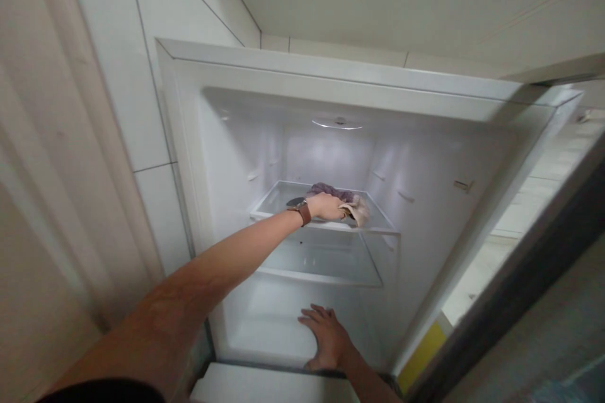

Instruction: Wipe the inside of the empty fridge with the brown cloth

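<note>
My left hand (326,206), with a watch on a brown strap (305,213) at the wrist, reaches deep into an open refrigerator (420,157). Its fingers are closed on a cloth (360,209), purple-grey at the back and beige at the front. The cloth lies bunched on the upper glass shelf (269,204), touching its surface. Lower down, my right hand (328,337) has its fingers spread and holds nothing. It is in front of the refrigerator's lower compartment; whether it touches anything there I cannot tell.
A second glass shelf (326,258) sits below the first. A lamp cover (338,124) is on the compartment's ceiling. At the bottom, a white drawer front (274,384) juts out. The open door (520,264) stands at right, a tiled wall (151,107) at left.
</note>
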Action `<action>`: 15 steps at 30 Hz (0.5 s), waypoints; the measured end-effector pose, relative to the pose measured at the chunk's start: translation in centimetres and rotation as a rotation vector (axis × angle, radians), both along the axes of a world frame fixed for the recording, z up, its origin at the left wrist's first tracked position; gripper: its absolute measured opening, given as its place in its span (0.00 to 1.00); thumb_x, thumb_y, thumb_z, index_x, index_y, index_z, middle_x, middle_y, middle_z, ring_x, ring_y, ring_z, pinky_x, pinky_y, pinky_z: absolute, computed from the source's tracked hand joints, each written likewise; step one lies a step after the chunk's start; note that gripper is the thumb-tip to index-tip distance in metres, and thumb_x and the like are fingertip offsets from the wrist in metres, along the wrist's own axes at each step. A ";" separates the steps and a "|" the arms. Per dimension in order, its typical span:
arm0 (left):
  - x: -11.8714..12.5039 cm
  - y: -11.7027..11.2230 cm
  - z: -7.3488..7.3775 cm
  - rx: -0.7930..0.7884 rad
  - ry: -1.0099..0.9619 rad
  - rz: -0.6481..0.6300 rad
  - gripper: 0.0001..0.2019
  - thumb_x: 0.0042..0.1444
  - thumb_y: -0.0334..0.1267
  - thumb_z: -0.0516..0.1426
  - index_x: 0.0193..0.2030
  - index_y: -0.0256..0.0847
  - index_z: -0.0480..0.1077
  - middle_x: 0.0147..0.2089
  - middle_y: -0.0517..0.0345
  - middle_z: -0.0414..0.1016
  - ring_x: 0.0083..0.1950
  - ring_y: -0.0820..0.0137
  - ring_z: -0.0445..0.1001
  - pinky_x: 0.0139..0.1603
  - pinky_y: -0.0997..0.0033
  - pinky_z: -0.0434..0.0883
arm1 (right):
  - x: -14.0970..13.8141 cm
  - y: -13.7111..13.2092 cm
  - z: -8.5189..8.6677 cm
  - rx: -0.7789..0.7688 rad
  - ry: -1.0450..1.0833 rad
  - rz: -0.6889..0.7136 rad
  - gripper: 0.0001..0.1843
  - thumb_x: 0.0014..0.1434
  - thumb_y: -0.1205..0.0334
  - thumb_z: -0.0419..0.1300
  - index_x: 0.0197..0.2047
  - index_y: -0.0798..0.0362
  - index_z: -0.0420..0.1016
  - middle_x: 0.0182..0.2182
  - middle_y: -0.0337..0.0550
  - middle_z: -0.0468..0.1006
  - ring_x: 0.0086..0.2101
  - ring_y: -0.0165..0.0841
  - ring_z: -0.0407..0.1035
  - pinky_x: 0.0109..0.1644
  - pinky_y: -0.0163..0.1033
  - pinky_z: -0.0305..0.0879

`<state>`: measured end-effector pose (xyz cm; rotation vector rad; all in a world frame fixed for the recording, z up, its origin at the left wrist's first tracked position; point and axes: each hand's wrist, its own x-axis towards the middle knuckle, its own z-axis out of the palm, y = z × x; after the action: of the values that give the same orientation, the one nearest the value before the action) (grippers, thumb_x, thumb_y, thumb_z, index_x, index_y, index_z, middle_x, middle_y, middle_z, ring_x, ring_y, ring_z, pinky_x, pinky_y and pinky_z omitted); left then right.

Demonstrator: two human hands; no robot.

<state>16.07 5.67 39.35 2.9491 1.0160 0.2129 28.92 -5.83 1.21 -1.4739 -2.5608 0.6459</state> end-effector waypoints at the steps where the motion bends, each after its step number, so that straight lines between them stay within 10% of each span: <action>1: -0.7 -1.2 0.1 0.017 -0.001 -0.014 0.18 0.65 0.43 0.53 0.54 0.43 0.80 0.57 0.41 0.81 0.56 0.50 0.79 0.55 0.60 0.70 | -0.1 0.1 -0.3 -0.002 -0.013 -0.008 0.63 0.36 0.38 0.73 0.74 0.38 0.57 0.75 0.46 0.54 0.73 0.57 0.41 0.73 0.67 0.32; 7: -5.3 -7.6 0.6 -0.245 -0.618 -0.090 0.12 0.61 0.39 0.55 0.44 0.42 0.80 0.52 0.49 0.83 0.59 0.52 0.77 0.63 0.58 0.68 | -0.2 0.4 -0.8 0.014 -0.053 -0.036 0.63 0.36 0.41 0.72 0.75 0.38 0.57 0.75 0.47 0.53 0.73 0.57 0.41 0.73 0.66 0.34; 11: -9.0 -12.7 -0.3 -0.924 -1.295 -0.017 0.19 0.64 0.42 0.53 0.55 0.37 0.77 0.47 0.49 0.84 0.52 0.53 0.81 0.60 0.53 0.73 | -0.3 -0.8 1.1 0.019 -0.099 -0.035 0.63 0.38 0.41 0.72 0.76 0.39 0.55 0.76 0.45 0.51 0.74 0.54 0.41 0.74 0.63 0.35; 15: -13.0 -18.7 -3.4 -1.507 -1.528 0.150 0.23 0.67 0.47 0.51 0.59 0.34 0.76 0.45 0.44 0.85 0.49 0.53 0.83 0.59 0.51 0.76 | -1.9 -3.8 4.1 0.081 0.018 -0.128 0.55 0.40 0.42 0.72 0.72 0.41 0.65 0.71 0.48 0.63 0.70 0.56 0.52 0.73 0.60 0.42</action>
<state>3.02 -13.06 35.95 0.8223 0.5386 0.9111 26.98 -9.63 5.36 -1.5825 -2.4243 0.5291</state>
